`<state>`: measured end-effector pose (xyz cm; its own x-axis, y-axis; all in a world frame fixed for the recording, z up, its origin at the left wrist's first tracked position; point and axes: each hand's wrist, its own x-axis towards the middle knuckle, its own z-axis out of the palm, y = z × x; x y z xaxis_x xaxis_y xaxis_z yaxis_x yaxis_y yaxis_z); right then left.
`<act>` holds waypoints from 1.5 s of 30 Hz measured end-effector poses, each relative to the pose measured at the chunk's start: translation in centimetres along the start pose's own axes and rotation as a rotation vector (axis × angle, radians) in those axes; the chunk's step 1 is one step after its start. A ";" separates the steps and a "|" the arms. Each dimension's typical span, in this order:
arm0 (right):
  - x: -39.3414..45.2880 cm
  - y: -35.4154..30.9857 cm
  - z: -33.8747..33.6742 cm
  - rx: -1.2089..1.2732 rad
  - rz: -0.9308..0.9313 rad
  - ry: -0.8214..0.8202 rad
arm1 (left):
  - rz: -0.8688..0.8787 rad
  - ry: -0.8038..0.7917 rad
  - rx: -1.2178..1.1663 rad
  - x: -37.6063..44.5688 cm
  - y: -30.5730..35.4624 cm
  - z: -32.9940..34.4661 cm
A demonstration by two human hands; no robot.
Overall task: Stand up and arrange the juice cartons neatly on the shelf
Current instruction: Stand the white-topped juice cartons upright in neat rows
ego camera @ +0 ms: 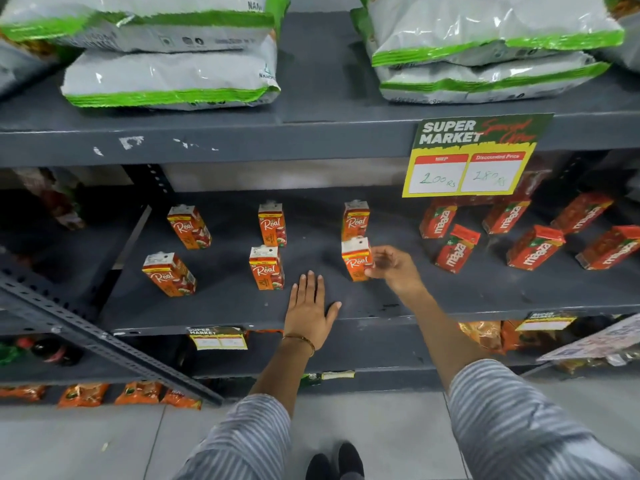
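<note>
Several small orange "Real" juice cartons stand upright in two rows on the dark grey middle shelf (221,306). The back row holds cartons at left (189,227), centre (272,224) and right (355,220). The front row holds cartons at left (169,274), centre (266,267) and right (356,259). My right hand (391,265) is at the right side of the front right carton, fingers curled against it. My left hand (310,310) lies flat and open on the shelf, between the front centre and front right cartons.
Several red "maaza" cartons (535,247) stand and lean in a loose group at the shelf's right. A yellow price sign (471,157) hangs from the shelf above, which carries large grey-and-green bags (169,77). A slanted metal brace (104,341) crosses the lower left. Snack packets fill the lower shelves.
</note>
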<state>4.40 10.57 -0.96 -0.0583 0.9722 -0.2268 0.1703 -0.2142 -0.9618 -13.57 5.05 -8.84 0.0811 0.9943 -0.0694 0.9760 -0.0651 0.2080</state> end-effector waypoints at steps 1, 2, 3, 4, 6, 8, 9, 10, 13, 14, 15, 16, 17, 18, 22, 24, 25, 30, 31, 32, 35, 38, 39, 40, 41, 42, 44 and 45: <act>0.3 0.4 0.3 0.005 -0.007 0.028 | -0.001 0.003 -0.004 0.0 0.0 0.0; 0.6 0.9 0.5 0.016 -0.007 0.045 | -0.004 0.006 -0.007 0.0 -0.1 0.1; 0.8 1.2 0.6 0.030 0.001 0.058 | -0.005 0.008 -0.008 0.1 -0.1 0.2; 1.0 1.4 0.6 0.036 0.012 0.069 | -0.007 0.009 -0.007 0.1 -0.1 0.2; 1.3 1.9 0.5 0.027 0.024 0.085 | -0.011 0.015 -0.007 0.1 -0.1 0.2; 1.3 2.3 0.5 0.017 0.037 0.094 | -0.025 0.042 -0.030 -0.1 0.1 0.1; 1.1 2.5 0.7 0.018 0.052 0.104 | -0.045 0.067 -0.057 -0.3 0.2 0.1; 0.9 2.7 0.9 0.023 0.064 0.119 | -0.077 0.100 -0.094 -0.7 0.2 0.1; 0.0 3.6 2.1 -0.015 0.059 0.175 | -0.232 0.235 -0.238 -2.3 0.0 0.1; -0.2 3.8 2.6 -0.036 0.059 0.188 | -0.281 0.284 -0.281 -2.9 -0.3 0.1; -0.4 3.8 3.1 -0.049 0.064 0.203 | -0.320 0.328 -0.320 -3.4 -0.6 0.0; -0.5 3.8 3.5 -0.056 0.072 0.219 | -0.353 0.369 -0.355 -3.8 -0.8 -0.2; -0.6 3.8 3.8 -0.059 0.079 0.236 | -0.382 0.410 -0.393 -4.1 -1.1 -0.4; -0.6 3.7 4.1 -0.061 0.083 0.251 | -0.410 0.448 -0.436 -4.3 -1.4 -0.6; -0.6 3.2 5.3 -0.051 0.105 0.289 | -0.572 0.490 -0.629 -3.9 -3.0 -2.0; -0.5 2.9 5.7 -0.074 0.112 0.302 | -0.621 0.457 -0.692 -3.1 -3.8 -2.8; -0.5 2.9 5.8 -0.093 0.113 0.303 | -0.633 0.449 -0.717 -2.6 -4.3 -3.1; -0.6 3.0 6.2 -0.163 0.111 0.326 | -0.651 0.416 -0.674 -0.7 -5.3 -4.0; -0.6 3.0 6.3 -0.174 0.114 0.334 | -0.666 0.400 -0.659 -0.5 -5.3 -4.0; -0.6 2.9 6.4 -0.187 0.116 0.345 | -0.681 0.386 -0.648 -0.3 -5.3 -4.0; -0.4 2.8 6.8 -0.231 0.122 0.394 | -0.707 0.378 -0.623 -0.1 -5.0 -3.8; -0.4 2.9 7.2 -0.268 0.130 0.460 | -0.717 0.370 -0.607 0.0 -5.0 -3.6; -0.4 3.0 7.4 -0.274 0.130 0.478 | -0.718 0.371 -0.609 0.0 -5.1 -3.5; -0.4 3.0 7.5 -0.278 0.130 0.489 | -0.719 0.375 -0.614 0.1 -5.1 -3.5; -0.4 3.0 7.5 -0.281 0.131 0.493 | -0.718 0.378 -0.617 0.0 -5.0 -3.5; -0.3 3.0 7.6 -0.286 0.132 0.493 | -0.717 0.381 -0.619 0.0 -5.0 -3.5; -0.2 3.0 7.5 -0.300 0.138 0.490 | -0.716 0.389 -0.619 0.0 -5.0 -3.6; -0.2 3.0 7.5 -0.307 0.143 0.490 | -0.716 0.391 -0.619 0.0 -5.0 -3.6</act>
<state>-2.46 9.03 -4.93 0.4345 0.8818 -0.1833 0.4237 -0.3797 -0.8224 -19.16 5.68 -6.38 -0.6594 0.7480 -0.0750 0.4850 0.4995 0.7178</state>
